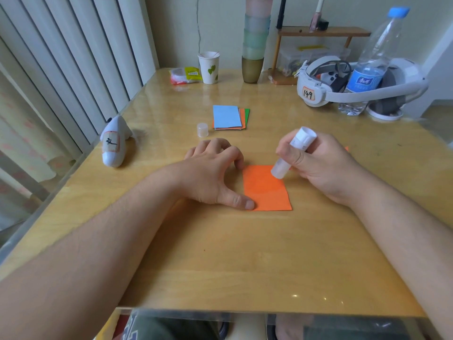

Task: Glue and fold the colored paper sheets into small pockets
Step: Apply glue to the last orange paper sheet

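Note:
An orange paper sheet [266, 190] lies flat on the wooden table [220, 253] in front of me. My left hand [213, 173] rests on the table at the sheet's left edge, its thumb tip and a curled finger touching the paper. My right hand [318, 163] grips a white glue stick [293, 153] tilted down, its tip touching the sheet's upper right part. The glue stick's clear cap [202, 130] stands farther back. Beside it lies a small stack of sheets [230, 117], blue on top with orange and green beneath.
A white toy figure [114, 141] lies at the left edge. At the back stand a paper cup [209, 67], stacked cups [255, 45], a snack packet [183, 75], a white headset [343, 82], a water bottle [372, 62] and a small wooden shelf [318, 33].

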{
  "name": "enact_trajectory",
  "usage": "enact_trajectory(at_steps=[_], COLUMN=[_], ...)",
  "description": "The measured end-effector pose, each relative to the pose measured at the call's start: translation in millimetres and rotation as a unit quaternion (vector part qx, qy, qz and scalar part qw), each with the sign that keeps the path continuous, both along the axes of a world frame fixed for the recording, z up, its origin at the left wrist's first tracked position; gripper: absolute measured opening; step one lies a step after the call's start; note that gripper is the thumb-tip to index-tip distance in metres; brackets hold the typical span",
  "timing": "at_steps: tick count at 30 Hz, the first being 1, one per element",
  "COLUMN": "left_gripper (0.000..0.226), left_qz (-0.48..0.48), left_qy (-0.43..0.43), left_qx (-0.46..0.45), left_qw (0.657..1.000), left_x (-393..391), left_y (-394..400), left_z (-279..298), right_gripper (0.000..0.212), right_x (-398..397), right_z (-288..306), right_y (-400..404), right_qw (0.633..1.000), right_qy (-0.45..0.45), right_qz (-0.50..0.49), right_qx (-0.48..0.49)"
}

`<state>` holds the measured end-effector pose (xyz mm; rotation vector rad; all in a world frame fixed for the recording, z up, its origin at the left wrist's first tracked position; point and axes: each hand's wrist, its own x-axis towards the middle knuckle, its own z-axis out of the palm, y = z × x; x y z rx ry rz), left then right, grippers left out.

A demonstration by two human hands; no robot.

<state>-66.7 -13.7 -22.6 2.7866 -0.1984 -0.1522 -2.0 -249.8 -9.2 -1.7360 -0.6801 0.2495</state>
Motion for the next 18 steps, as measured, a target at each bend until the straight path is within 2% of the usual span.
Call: enact_trajectory(at_steps=[4, 8, 9, 11, 13, 18], left_gripper=[0.075, 0.076, 0.077, 0.080, 0.083, 0.083], left_qz=[-0.001, 0.002, 0.002, 0.002, 0.004, 0.006], left_qy=[0.001, 0.003, 0.005, 0.007, 0.010, 0.019], left_qx=[0.001, 0.011, 0.012, 0.013, 0.012, 0.008], left_qw=[1.000, 1.000, 1.000, 1.000, 1.000, 1.000], left_x=[-0.1, 0.6, 0.7, 0.4, 0.2, 0.6], left_y=[-0.3, -1.0, -1.0, -1.4, -1.3, -0.7], left_z=[0.0, -0.2, -0.2, -0.1, 0.3, 1.9], right_gripper=[0.022, 0.011, 0.011, 0.024, 0.029, 0.021], right_x=[2.5, 0.4, -2.1, -7.1, -10.3, -11.2], right_z=[-3.1, -4.6, -4.2, -6.2, -6.9, -11.1], right_y=[-0.8, 0.6, 3.0, 9.4, 15.8, 24.5], right_qw=[0.998, 0.998, 0.995, 0.982, 0.973, 0.978], right_qy=[0.033, -0.031, -0.063, -0.131, -0.145, -0.131], right_qz=[0.045, 0.052, 0.050, 0.033, 0.003, -0.007], right_qx=[0.011, -0.036, -0.060, -0.134, -0.178, -0.161])
